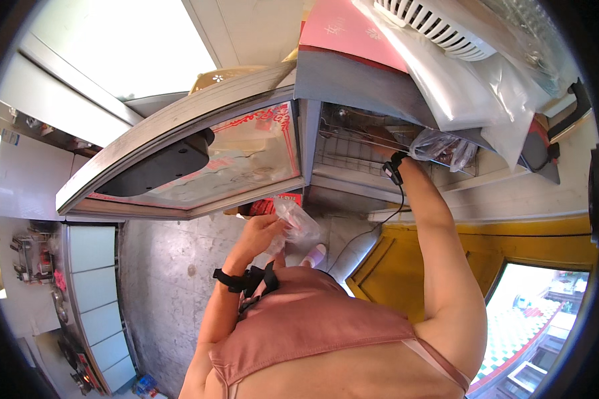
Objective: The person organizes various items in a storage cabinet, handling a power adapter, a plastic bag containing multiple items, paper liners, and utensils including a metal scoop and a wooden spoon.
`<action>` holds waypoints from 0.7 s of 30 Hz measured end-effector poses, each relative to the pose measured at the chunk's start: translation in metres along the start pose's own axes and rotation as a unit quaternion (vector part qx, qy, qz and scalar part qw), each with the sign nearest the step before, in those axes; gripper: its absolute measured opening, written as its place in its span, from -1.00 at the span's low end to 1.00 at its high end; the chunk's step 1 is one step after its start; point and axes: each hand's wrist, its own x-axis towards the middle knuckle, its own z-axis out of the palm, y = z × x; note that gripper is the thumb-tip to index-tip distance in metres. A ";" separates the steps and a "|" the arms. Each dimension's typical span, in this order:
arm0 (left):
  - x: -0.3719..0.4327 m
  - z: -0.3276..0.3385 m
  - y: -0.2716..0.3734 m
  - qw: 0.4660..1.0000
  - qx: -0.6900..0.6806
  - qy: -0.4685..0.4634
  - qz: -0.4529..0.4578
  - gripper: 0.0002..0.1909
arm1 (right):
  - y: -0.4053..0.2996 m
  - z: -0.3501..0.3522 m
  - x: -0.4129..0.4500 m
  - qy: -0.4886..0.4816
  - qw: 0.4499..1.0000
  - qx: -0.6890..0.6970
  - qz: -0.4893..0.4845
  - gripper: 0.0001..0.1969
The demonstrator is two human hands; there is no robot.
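My left hand (262,233) pinches a thin clear plastic bag (299,224) that hangs limp in front of my body. Beyond it stands a tall cabinet, perhaps a fridge, whose glass door (259,154) with red printing is swung out to the left. My right hand (381,141) reaches into the cabinet over a wire shelf (342,154). Thin rack wires and shadow blur its fingers, so its grip is unclear. Just right of that wrist, a knotted clear plastic bag (442,149) with dark contents lies on the shelf.
On the cabinet top (349,80) lie a pink box (347,30), plastic sheeting (444,90) and a white slatted basket (439,27). A yellow wooden door (394,269) is to my right. Along the left runs a kitchen counter with pale cabinet fronts (97,294). A cable trails from my right wrist.
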 end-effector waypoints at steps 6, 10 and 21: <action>0.001 -0.003 0.007 1.000 -0.012 -0.011 0.012 -0.71 | -0.017 0.006 -0.037 -0.091 0.995 -0.022 -0.044 -0.49; 0.003 0.001 0.007 1.000 -0.011 -0.006 0.024 -0.74 | -0.025 0.010 -0.045 -0.102 0.993 -0.050 -0.023 -0.52; 0.000 0.007 0.006 0.999 -0.018 -0.014 0.037 -0.74 | 0.008 0.028 -0.053 -0.024 0.995 -0.083 -0.041 -0.50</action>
